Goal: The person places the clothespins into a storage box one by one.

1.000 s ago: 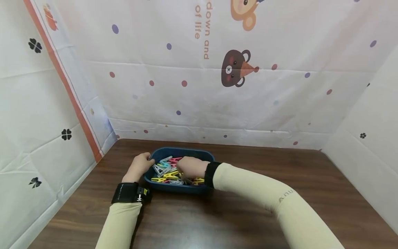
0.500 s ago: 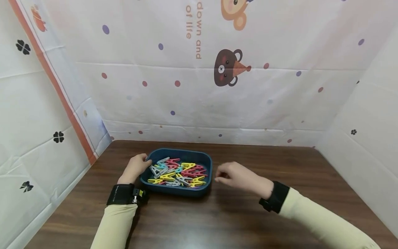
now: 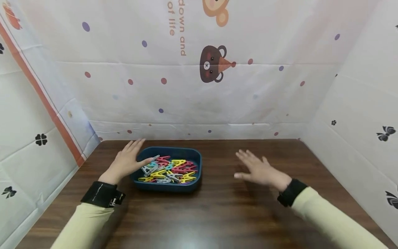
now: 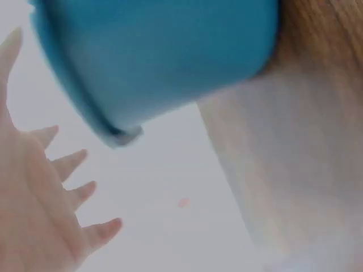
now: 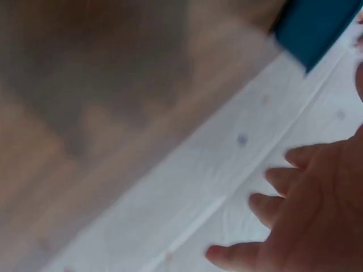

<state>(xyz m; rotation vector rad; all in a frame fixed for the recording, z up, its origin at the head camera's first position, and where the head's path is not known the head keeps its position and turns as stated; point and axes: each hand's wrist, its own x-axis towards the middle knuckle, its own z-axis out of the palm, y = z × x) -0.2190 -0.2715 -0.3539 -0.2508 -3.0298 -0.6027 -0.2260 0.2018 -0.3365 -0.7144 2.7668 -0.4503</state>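
A dark blue plastic basket (image 3: 166,187) stands on the table, left of the middle, with several clothespins (image 3: 158,173) in yellow, red, grey and light blue piled inside. My left hand (image 3: 124,162) hovers at the basket's left side, fingers spread and thumb over the rim. In the left wrist view a gap shows between that palm (image 4: 34,209) and the basket wall (image 4: 164,51). Well to the right of the basket, my right hand (image 3: 259,171) is raised above the table with its fingers spread, holding nothing.
The brown wooden table (image 3: 217,214) spreads around the basket and under both hands. A white printed cloth (image 3: 174,97) hangs along its back edge, with more cloth on the left and right sides.
My right hand has come out of the basket, moved right and spread its fingers. The left hand has let go of the basket's rim and straightened. The head view has turned somewhat right.
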